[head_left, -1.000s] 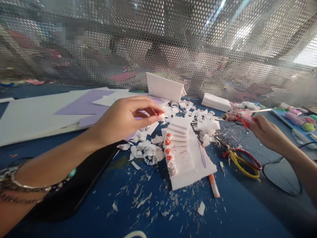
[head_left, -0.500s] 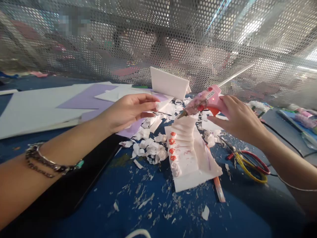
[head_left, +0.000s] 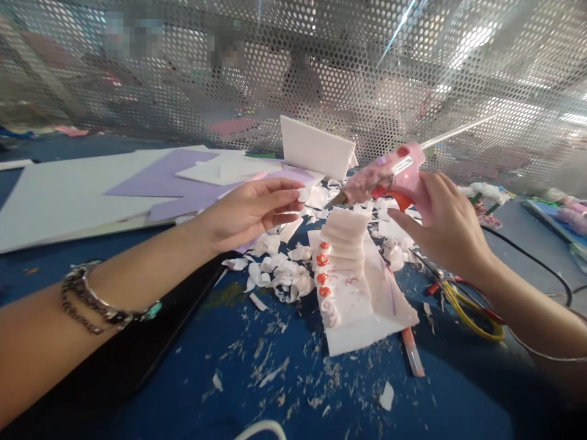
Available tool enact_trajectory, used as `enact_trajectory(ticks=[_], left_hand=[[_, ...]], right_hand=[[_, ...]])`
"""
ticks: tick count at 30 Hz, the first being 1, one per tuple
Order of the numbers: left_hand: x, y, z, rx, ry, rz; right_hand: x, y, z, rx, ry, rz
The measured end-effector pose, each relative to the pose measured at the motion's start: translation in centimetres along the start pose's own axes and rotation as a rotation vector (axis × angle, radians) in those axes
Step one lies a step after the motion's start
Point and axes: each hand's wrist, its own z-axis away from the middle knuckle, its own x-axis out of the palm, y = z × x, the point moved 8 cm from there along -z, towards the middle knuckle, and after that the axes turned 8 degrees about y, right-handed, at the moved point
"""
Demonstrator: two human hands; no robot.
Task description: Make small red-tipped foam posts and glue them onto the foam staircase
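Observation:
My right hand [head_left: 452,223] grips a pink hot glue gun [head_left: 389,177] with an orange trigger; a clear glue stick [head_left: 458,131] sticks out of its back. The gun's nozzle points left, close to the fingertips of my left hand [head_left: 257,211]. Thumb and forefinger of that hand pinch a small white scrap [head_left: 308,195], partly hidden by the fingers. Below the nozzle lies a white stepped foam model [head_left: 346,269] on a white base, with several red rosettes [head_left: 323,278] and whitish ones along its left edge.
White scraps [head_left: 279,278] litter the blue table [head_left: 220,391]. White and lilac sheets [head_left: 82,195] lie at left, near a folded white board [head_left: 316,146]. An orange pen [head_left: 414,354] and coiled cables [head_left: 468,311] lie at right. Perforated metal [head_left: 183,79] stands behind.
The glue gun's nozzle has lifted off the top of the foam model and shifted left. My left hand has moved slightly right, bringing the pinched scrap nearer the nozzle.

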Motion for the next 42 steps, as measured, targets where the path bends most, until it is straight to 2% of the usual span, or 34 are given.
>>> enact_trajectory(ticks=[4, 12, 22, 32, 42], left_hand=[[0.6, 0.0, 0.4, 0.052, -0.008, -0.062], [1.9, 0.3, 1.5, 0.091, -0.03, -0.111], [2.1, -0.2, 1.6, 0.004, -0.013, 0.109], [1.9, -0.1, 1.4, 0.072, -0.002, -0.088], [2.1, -0.2, 1.5, 0.042, 0.004, 0.004]], right_hand=[[-1.0, -0.5, 0.1, 0.001, 0.073, -0.026], [-1.2, -0.8, 0.4, -0.021, 0.069, -0.031], [-1.3, -0.9, 0.3, -0.019, 0.075, -0.021], [-1.3, -0.5, 0.3, 0.006, 0.078, -0.025], [-1.6, -0.6, 0.3, 0.016, 0.087, -0.019]])
